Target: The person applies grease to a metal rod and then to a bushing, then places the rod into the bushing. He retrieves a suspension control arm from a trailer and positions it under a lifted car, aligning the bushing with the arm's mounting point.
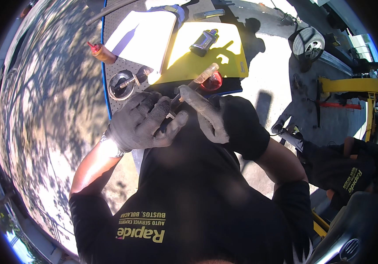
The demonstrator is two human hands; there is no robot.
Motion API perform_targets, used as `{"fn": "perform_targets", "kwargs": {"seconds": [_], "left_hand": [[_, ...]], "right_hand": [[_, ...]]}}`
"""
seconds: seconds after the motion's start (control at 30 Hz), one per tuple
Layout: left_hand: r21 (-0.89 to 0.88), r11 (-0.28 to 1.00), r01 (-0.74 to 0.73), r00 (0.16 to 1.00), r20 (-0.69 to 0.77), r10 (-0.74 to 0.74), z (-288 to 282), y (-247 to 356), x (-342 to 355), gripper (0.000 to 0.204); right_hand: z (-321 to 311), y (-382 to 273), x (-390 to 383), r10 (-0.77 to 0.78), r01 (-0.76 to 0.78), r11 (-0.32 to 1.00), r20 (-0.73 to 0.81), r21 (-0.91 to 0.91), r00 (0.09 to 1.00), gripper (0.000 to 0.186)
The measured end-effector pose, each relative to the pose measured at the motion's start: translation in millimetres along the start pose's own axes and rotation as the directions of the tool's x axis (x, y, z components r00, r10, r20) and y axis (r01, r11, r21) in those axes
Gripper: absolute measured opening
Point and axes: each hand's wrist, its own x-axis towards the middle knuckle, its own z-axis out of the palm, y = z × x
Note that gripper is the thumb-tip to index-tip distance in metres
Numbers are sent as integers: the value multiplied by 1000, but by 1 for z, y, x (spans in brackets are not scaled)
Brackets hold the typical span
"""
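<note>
Both my hands wear grey work gloves and meet in front of my chest over the near edge of a perforated work cart. My left hand (143,123) is curled around the lower end of a thin dark rod-like tool (184,90). My right hand (213,116) pinches the same tool higher up with its fingers. The tool's upper end is a translucent tan handle (207,72) lying over a red rounded part (213,82). What the tool's lower tip touches is hidden by my left glove.
On the blue-rimmed cart (106,66) lie a yellow tray (198,48) with a small dark bottle (203,42), a white paper pad (143,37), a round metal cup (121,84) and a red-tipped brown bottle (102,53). Another person (343,169) crouches at right near a wheel (310,43).
</note>
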Motion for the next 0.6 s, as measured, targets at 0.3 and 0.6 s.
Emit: {"fn": "perform_targets", "kwargs": {"seconds": [0.3, 0.6], "left_hand": [[-212, 938, 274, 961, 28, -275, 4, 7, -1, 44], [-711, -631, 311, 87, 682, -726, 20, 66, 10, 39]], "right_hand": [[22, -4, 2, -20, 17, 996, 35, 83, 999, 64], [62, 5, -10, 81, -91, 995, -236, -31, 968, 71]]}}
